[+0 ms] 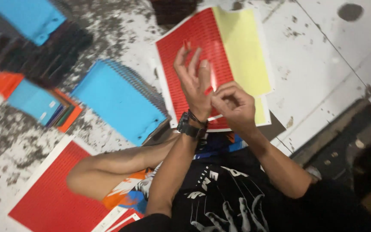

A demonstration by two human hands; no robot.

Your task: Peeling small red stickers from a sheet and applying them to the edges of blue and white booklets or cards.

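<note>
My left hand (194, 81) is raised with its fingers spread, and a black watch (190, 126) is on its wrist. A small red sticker strip (187, 44) clings to one fingertip. My right hand (233, 105) is closed in a pinch against the heel of my left palm, on another small red sticker strip (209, 90). Under both hands on the floor lies a red sticker sheet (196, 36); a yellow sheet (241, 47) covers its right part.
A fanned stack of blue booklets (117, 101) lies to the left of my hands. More blue covers (28, 17) and a mixed coloured stack (39, 105) lie beyond. Another red sheet (50, 199) lies by my bent knee (86, 176). The floor is stained white tile (323, 56).
</note>
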